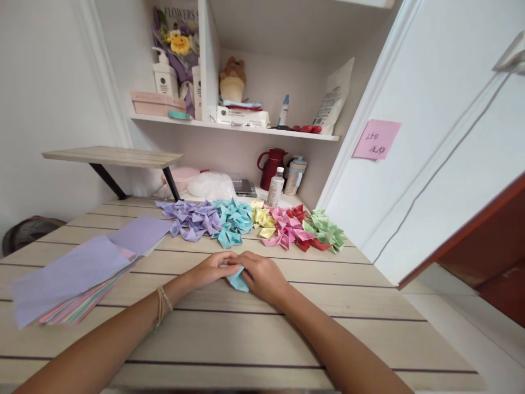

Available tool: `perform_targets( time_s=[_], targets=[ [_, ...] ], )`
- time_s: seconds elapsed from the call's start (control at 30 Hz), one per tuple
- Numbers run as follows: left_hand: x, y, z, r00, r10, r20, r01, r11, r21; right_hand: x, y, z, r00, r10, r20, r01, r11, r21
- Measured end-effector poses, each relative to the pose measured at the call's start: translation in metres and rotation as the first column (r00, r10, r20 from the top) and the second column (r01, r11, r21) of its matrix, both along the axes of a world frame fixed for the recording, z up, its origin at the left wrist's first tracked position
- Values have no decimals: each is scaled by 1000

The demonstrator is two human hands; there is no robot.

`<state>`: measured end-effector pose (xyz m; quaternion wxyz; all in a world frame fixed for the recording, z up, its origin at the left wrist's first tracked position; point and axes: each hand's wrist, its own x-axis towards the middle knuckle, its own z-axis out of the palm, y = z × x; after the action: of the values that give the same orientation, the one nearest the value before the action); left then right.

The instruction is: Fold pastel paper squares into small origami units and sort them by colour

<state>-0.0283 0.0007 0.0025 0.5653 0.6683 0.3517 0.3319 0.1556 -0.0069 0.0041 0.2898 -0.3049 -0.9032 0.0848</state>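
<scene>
My left hand (pixel 211 271) and my right hand (pixel 262 276) meet at the middle of the wooden table (pixel 246 339), both pinched on a small light-blue folded paper piece (pixel 237 280) pressed against the tabletop. A thin bracelet sits on my left wrist. Behind my hands lies a row of folded paper pieces: purple (pixel 192 218), light blue (pixel 233 220), yellow (pixel 263 219), pink (pixel 287 227), red (pixel 305 241) and green (pixel 326 230). A fanned stack of coloured paper sheets (pixel 82 273), purple on top, lies to my left.
A red jug (pixel 270 167), a small bottle (pixel 276 187) and a white cup (pixel 296 175) stand at the back under a shelf (pixel 229 127) holding bottles, boxes and a plush toy. A pink sticky note (pixel 376 139) hangs on the white door at right. A small wooden side shelf (pixel 115 156) juts out left.
</scene>
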Motion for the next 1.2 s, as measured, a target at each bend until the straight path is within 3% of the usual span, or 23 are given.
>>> perform_targets(
  time_s=[0.1, 0.2, 0.43, 0.57, 0.67, 0.8, 0.93, 1.0, 1.2],
  targets=[
    [-1, 1, -3, 999, -17, 38, 19, 999, -45, 1, -1, 1, 996, -17, 91, 9, 997, 83],
    [-2, 4, -7, 995, -16, 97, 25, 996, -87, 0, -3, 0, 997, -30, 74, 25, 997, 70],
    [-5, 7, -10, 994, -5, 108, 18, 992, -122, -4, 2, -9, 956, -152, -252, 84, 961, -263],
    [-5, 6, -6, 992, 79, 96, -66, 990, -127, -5, 6, -10, 900, -151, -408, 36, 960, -277],
    [-3, 6, -7, 986, 110, 125, -96, 989, -116, -6, 5, -7, 863, -216, -456, 100, 959, -265],
    [0, 7, -12, 965, 199, 169, -193, 980, -49, -6, 3, -3, 841, -308, -445, 203, 942, -269],
    [3, 5, -11, 932, 344, 116, -358, 924, 132, -5, 4, -3, 835, -371, -406, 271, 920, -283],
    [6, 1, -9, 931, 360, 65, -365, 912, 189, -4, 5, -4, 831, -396, -392, 293, 909, -297],
    [11, -6, -9, 954, 298, 1, -293, 935, 198, -3, 8, -7, 827, -392, -402, 293, 912, -287]
  ],
)
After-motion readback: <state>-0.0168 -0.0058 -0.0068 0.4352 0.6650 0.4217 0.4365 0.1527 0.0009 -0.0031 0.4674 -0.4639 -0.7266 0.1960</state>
